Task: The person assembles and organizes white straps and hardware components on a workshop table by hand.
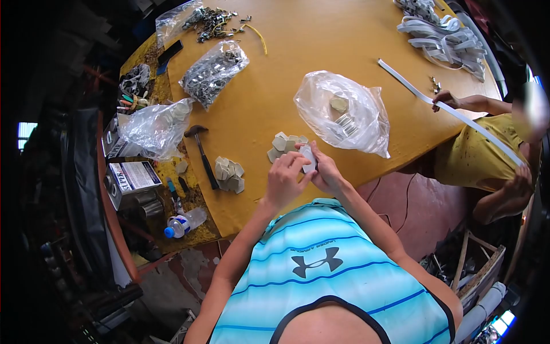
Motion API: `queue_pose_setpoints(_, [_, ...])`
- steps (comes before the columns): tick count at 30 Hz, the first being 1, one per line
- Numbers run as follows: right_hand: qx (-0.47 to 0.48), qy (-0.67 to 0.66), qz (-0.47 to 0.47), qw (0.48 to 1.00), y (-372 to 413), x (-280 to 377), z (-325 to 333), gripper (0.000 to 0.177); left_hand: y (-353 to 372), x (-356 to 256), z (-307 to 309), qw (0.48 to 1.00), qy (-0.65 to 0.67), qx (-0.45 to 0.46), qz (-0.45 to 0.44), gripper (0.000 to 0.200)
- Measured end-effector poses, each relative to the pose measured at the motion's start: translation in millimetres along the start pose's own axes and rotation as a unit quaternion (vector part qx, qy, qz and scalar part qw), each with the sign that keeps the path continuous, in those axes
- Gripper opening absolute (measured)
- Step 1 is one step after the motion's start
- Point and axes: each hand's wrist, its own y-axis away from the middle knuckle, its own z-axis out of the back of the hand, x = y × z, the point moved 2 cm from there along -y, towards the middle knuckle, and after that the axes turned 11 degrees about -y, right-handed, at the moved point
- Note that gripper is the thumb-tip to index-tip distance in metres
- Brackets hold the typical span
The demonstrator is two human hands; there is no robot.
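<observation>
Close to my body at the table's front edge, a pale hexagonal piece [308,157] is held between my two hands. My right hand [326,171] is closed around its right side, thumb along the edge. My left hand [285,179] has its fingers and thumb bent onto the left side of the same piece. Just beyond my hands lies a loose pile of similar grey-beige hexagonal pieces [281,143]. Another heap of hexagons [229,174] sits to the left, beside a hammer [201,155] with a black handle. A clear plastic bag [344,112] containing more hexagons rests beyond my right hand.
At left are a bag of metal parts [215,71], a crumpled bag [157,129], a can [130,182] and a water bottle [186,222]. Webbing straps [444,40] lie at far right. Another person at right holds a long pale strap [452,117] over the table [321,34].
</observation>
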Motion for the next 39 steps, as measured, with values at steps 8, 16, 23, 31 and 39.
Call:
queue_pose_setpoints(8, [-0.015, 0.051, 0.027, 0.998, 12.3, 6.5, -24.1, 0.055, 6.7, 9.0, -19.2, 0.986, 0.101, -0.008, 0.135, 0.009])
queue_pose_setpoints(16, [0.016, 0.111, 0.032, 0.993, 9.1, 10.4, 21.5, 0.057, -15.5, 71.7, -1.6, 0.958, 0.101, -0.047, 0.264, 0.01])
queue_pose_setpoints(23, [-0.024, 0.078, 0.086, 0.993, 13.9, 27.1, 51.0, 0.048, -11.8, 94.1, -42.8, 0.967, 0.172, 0.092, 0.165, 0.014])
queue_pose_setpoints(31, [-0.021, 0.062, 0.101, 0.993, 13.0, 25.8, 49.2, 0.044, 16.2, 87.9, -52.6, 0.969, 0.037, 0.062, 0.236, 0.015])
queue_pose_setpoints(39, [0.031, -0.007, 0.038, 0.999, 13.8, 7.7, 9.6, 0.051, 14.7, 0.7, -4.9, 0.996, 0.054, -0.006, 0.067, 0.024])
